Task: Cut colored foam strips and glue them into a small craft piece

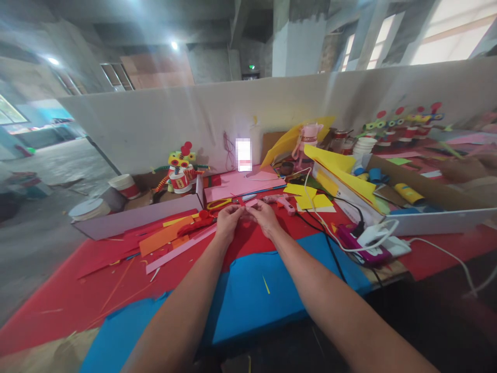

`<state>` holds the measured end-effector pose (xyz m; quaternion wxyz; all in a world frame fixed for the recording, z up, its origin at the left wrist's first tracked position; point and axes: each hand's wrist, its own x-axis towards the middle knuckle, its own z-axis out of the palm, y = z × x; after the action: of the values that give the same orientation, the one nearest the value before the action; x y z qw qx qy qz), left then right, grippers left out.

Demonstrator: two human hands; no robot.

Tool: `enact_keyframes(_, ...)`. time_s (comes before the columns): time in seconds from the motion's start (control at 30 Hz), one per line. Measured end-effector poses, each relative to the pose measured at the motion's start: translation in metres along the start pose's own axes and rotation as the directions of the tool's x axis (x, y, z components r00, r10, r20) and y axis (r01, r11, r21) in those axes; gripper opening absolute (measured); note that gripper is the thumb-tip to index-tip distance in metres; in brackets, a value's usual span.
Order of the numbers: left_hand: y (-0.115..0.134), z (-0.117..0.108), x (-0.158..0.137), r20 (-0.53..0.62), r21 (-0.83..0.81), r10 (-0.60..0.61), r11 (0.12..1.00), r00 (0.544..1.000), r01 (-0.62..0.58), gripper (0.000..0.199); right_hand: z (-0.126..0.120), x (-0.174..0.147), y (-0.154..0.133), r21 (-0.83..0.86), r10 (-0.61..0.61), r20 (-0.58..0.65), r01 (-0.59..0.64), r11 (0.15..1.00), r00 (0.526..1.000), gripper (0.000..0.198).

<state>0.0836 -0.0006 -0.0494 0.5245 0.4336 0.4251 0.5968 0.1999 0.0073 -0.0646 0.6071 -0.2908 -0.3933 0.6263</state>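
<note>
My right hand (264,217) is closed in a pinch on a small piece of pink paper (252,203). Close beside it, my left hand (229,220) has its fingertips pressed together; what lies between them is too small to make out. A long pink paper strip (180,250) lies on the red sheet left of my left wrist. Red-handled scissors (197,223) lie by the left hand, and yellow-handled scissors (219,204) lie just beyond it. A pink glue gun (285,203) rests right of my right hand.
Left stands a box (135,215) with a paper-cup figure (180,178). Yellow paper pieces (310,197), cables and a purple power strip (361,246) lie right, before a box (438,223) of coloured rolls. Blue material (264,290) covers the near table edge. A white partition (163,122) stands behind.
</note>
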Motion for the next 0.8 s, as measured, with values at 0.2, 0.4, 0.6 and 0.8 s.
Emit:
enact_keyframes(0.2,-0.0003,0.0007,-0.0002,0.037,-0.016,-0.003,1.000,0.999,0.004,0.034,0.0025,-0.0018,-0.0021,-0.022,-0.020,-0.018,0.020,1.000,1.000,0.032)
enact_keyframes(0.4,-0.0011,-0.0009,0.0007,0.027,0.022,0.022,1.000,0.999,-0.023,0.030,0.0017,-0.0020,-0.0026,-0.089,-0.046,-0.042,0.043,0.995,0.998,0.029)
enact_keyframes(0.6,0.0000,0.0008,-0.0007,0.028,0.053,0.031,0.998,0.999,-0.032,0.026,-0.0014,-0.0008,-0.0050,-0.297,-0.145,-0.112,0.106,0.949,0.983,0.026)
enact_keyframes(0.8,0.0008,0.0026,0.0006,0.029,-0.010,0.013,1.000,0.999,-0.013,0.029,-0.0029,0.0029,-0.0076,0.016,0.021,-0.184,-0.019,1.000,0.983,0.034)
